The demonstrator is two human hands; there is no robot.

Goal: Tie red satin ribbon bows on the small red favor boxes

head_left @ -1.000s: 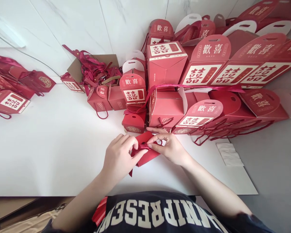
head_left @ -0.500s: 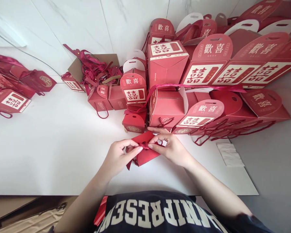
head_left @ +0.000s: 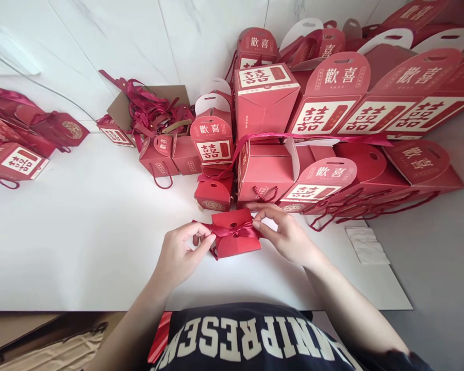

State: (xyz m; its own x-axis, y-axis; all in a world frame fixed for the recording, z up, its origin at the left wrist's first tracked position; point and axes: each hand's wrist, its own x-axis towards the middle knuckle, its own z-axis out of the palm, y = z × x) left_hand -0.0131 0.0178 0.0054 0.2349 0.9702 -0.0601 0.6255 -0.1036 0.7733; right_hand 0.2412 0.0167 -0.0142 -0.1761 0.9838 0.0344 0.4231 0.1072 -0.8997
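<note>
In front of me on the white table lies a small red gift box (head_left: 237,248), its flaps folded together at the top. A dark red satin ribbon (head_left: 232,232) runs across the box and is knotted at the middle. My left hand (head_left: 187,250) pinches the ribbon at the left side of the box, thumb against finger. At the right side, my right hand (head_left: 282,234) pinches the other part of the ribbon. The ribbon is stretched between both hands. Just behind stands another small red box (head_left: 213,195) with a gold print.
Large red boxes with white labels (head_left: 325,116) are stacked at the back right. A carton of tangled ribbons (head_left: 158,103) stands at the back middle. More red boxes (head_left: 23,159) sit far left. A white tissue packet (head_left: 367,245) lies near the table's right edge.
My hands have moved apart from the knot, left hand leftward and right hand rightward, drawing the ribbon out to both sides. More of the box top shows.
</note>
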